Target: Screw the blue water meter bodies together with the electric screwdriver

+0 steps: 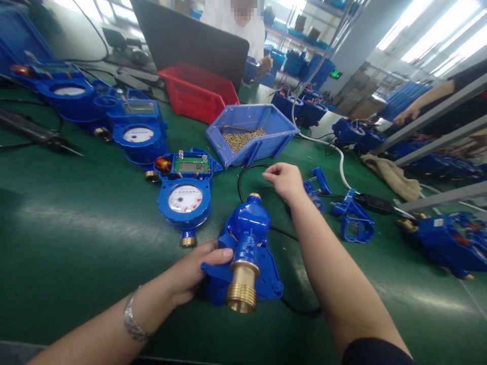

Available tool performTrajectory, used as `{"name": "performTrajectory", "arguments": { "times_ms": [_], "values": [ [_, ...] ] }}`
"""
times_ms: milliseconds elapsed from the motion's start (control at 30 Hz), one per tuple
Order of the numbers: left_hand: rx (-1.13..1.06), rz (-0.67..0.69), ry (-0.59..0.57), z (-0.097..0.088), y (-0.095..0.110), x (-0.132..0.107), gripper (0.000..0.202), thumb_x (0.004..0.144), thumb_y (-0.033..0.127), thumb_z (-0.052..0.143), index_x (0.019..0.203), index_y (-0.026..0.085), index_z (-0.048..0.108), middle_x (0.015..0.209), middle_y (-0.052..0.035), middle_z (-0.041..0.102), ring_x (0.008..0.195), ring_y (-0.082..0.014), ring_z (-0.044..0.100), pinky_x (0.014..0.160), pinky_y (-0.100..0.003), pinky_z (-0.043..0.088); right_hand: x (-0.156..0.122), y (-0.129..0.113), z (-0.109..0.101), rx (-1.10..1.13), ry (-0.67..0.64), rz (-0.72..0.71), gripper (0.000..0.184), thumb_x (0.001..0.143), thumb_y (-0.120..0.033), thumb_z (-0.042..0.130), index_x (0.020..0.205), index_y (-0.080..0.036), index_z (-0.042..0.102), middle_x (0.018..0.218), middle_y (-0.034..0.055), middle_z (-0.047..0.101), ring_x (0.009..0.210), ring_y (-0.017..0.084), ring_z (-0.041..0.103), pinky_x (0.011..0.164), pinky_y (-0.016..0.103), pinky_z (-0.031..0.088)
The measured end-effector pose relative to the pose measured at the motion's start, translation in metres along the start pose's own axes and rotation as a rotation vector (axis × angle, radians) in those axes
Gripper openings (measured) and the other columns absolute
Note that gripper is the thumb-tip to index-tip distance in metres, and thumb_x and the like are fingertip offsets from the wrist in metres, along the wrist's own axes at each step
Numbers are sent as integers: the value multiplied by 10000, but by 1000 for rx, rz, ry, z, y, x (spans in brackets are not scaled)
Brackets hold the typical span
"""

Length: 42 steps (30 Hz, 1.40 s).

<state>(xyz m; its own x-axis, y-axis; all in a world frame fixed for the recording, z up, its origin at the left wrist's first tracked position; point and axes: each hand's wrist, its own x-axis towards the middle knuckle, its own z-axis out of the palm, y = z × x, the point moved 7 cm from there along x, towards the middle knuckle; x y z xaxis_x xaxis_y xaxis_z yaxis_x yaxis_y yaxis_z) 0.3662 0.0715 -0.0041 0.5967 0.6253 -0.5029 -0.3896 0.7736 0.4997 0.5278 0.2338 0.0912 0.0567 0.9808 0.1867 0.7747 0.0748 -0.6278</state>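
Blue and brass, a meter body point(249, 223) is just right of the left hand point(196, 268), which grips it, threaded end point(242, 296) facing the camera. The right hand point(284, 181), farther forward, is drawn into a pinch; whether it holds anything small I cannot tell. Beyond and left of it stands a blue bin point(277, 138) of small brass-coloured pieces point(243, 141).

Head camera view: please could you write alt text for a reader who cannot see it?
A person's left hand holds a blue meter with a threaded brass end over a green table. The right hand is pinched near a blue bin of small metal pieces; another meter lies dial up to the left.
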Motion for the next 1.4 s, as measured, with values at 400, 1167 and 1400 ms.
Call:
{"name": "performTrajectory", "arguments": {
  "times_ms": [400, 1167, 1400],
  "values": [
    [31, 90, 83, 8, -4, -3, 441, 645, 389, 747, 977, 111, 663, 948, -106, 715, 866, -231, 640, 824, -336, 455, -226, -65, -39, 41, 123, -429, 224, 769, -12, 569, 839, -222, 596, 979, 47, 573, 1039, 217, 538, 1062, 515, 276],
    [11, 44, 140, 5, -6, -3, 350, 609, 363, 786, 856, 134, 692, 741, -35, 714, 700, -171, 632, 730, -283, 471, -168, 3, -59, -509, 242, -50, 214, 866, -201, 449, 935, -162, 648, 915, 130, 609, 900, 239, 579, 859, 412, 453],
    [38, -5, 143, 2, -8, -6, 289, 590, 364, 804, 742, 151, 682, 694, -9, 702, 654, -146, 622, 679, -254, 475, -123, 96, -49, -591, 24, 305, 541, 702, -149, 651, 1235, -125, 556, 795, 182, 638, 741, 370, 630, 637, 497, 477]
  ]
}}
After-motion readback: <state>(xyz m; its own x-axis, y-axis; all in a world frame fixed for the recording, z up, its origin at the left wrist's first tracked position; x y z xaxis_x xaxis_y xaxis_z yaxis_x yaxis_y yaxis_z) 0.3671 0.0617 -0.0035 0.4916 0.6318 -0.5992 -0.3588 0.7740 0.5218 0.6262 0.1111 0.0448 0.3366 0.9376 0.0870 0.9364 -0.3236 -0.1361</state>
